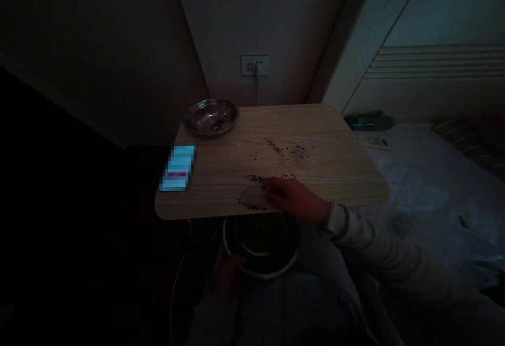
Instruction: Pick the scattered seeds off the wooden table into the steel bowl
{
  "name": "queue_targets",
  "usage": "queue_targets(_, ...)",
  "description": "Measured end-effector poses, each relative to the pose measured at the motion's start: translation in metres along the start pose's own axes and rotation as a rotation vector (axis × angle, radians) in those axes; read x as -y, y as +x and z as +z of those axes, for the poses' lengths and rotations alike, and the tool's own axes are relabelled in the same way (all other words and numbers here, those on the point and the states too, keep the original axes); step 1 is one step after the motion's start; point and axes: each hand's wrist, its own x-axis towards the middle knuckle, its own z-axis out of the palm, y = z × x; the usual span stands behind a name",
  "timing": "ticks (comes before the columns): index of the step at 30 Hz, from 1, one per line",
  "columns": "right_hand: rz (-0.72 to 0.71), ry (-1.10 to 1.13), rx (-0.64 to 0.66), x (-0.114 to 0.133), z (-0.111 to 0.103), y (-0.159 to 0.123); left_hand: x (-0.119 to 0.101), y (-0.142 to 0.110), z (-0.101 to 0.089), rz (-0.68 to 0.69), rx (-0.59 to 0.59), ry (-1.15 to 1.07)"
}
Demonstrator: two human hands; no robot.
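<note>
In the dim light my right hand rests low over the near edge of the table, with its fingers curled and pressed together. At the fingertips lies a thin, see-through piece with a curved edge; its exact kind is unclear. Small dark grains are scattered around it and farther back on the wood. Below the table edge, my left hand grips the near left rim of a dark round bowl with a pale rim, held over my lap. The bowl's contents are too dark to make out.
The light wooden table carries a shiny metal bowl at the back left and a lit phone at the left edge. A green bottle lies on the bed to the right. A white cable hangs at left.
</note>
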Motion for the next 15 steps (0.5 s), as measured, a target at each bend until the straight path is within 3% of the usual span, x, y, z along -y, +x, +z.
queue_targets(15,-0.046,0.015,0.067,0.0061,0.0049,-0.0069,-0.0041,0.0007,-0.0014,0.0,0.016,0.012)
